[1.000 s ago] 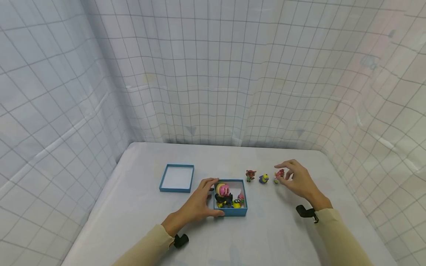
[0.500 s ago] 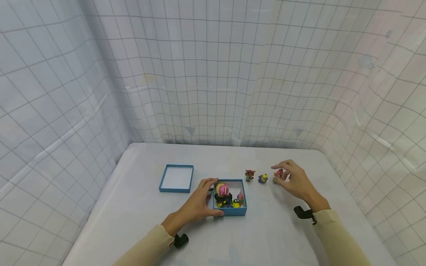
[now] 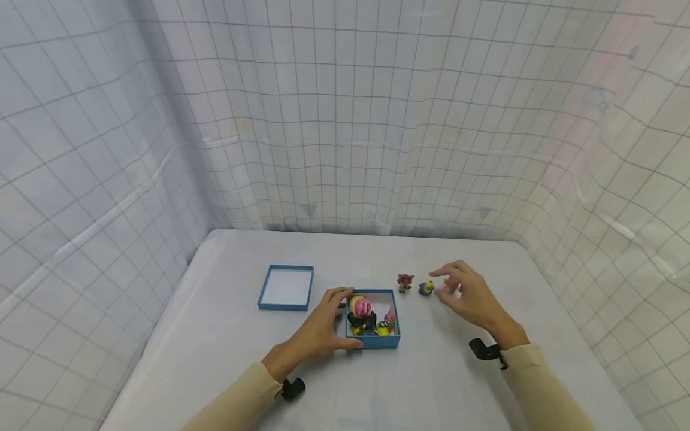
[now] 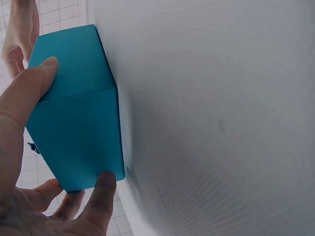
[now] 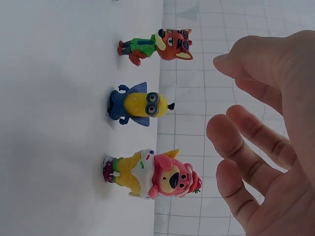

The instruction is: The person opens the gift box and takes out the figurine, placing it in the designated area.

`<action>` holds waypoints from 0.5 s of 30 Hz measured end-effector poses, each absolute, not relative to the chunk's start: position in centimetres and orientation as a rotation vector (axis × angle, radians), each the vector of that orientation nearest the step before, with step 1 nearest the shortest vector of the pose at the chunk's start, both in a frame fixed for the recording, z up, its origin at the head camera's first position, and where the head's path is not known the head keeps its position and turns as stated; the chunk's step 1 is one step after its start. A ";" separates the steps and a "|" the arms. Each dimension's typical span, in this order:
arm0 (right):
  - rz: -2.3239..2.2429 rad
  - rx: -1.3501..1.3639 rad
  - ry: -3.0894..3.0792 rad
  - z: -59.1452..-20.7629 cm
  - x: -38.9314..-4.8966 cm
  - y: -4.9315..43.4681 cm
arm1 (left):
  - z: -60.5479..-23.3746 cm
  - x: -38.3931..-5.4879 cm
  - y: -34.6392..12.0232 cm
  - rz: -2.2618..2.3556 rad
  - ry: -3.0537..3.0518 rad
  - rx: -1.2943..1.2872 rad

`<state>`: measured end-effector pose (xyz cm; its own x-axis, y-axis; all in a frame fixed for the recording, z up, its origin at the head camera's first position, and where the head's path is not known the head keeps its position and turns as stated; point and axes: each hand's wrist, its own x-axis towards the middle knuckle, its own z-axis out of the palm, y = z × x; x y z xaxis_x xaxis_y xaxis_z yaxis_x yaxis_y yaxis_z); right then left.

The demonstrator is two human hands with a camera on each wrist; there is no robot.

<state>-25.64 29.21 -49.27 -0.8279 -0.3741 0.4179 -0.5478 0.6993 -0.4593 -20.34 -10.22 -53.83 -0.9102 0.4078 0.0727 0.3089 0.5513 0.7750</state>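
My left hand (image 3: 319, 329) grips an open blue box (image 3: 380, 342) at its left side, thumb on the front wall and fingers at the back corner. In the left wrist view the thumb and fingertips press on its teal walls (image 4: 81, 137). Several small toy figures (image 3: 362, 306) lie inside. My right hand (image 3: 468, 296) hovers with spread, slightly bent fingers, holding nothing. Beside it in the right wrist view stand a fox figurine (image 5: 167, 44), a yellow minion figurine (image 5: 142, 104) and a pink bear figurine (image 5: 170, 177). The hand partly hides the bear in the head view.
A shallow blue-rimmed lid (image 3: 286, 309) lies at the back left of the white table (image 3: 226, 335), white inside upward. Gridded white curtains (image 3: 345, 120) hang behind the table and along both sides.
My right hand has moved a little to the left, from the pink bear towards the minion. The left hand and the box have stayed in place.
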 end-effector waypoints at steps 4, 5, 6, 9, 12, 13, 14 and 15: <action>0.838 0.776 -2.608 -49.1 -25.3 28.3 | -53.7 -20.3 -10.2 1.297 2.660 0.612; 0.834 0.784 -2.611 -49.1 -25.2 28.1 | -53.7 -20.4 -10.2 1.298 2.658 0.612; 0.827 0.790 -2.614 -49.0 -25.0 27.9 | -53.7 -20.4 -10.2 1.301 2.656 0.613; 0.807 0.823 -2.613 -48.9 -24.7 27.1 | -53.7 -20.4 -10.2 1.308 2.650 0.617; 0.767 0.861 -2.603 -48.7 -24.4 26.3 | -53.8 -20.4 -10.2 1.309 2.648 0.619; 0.764 0.876 -2.598 -48.7 -24.3 26.1 | -53.8 -20.4 -10.2 1.306 2.650 0.619; 0.765 0.888 -2.596 -48.7 -24.2 25.9 | -53.8 -20.4 -10.2 1.307 2.649 0.620; 0.764 0.899 -2.595 -48.6 -24.2 25.6 | -53.8 -20.4 -10.2 1.307 2.649 0.620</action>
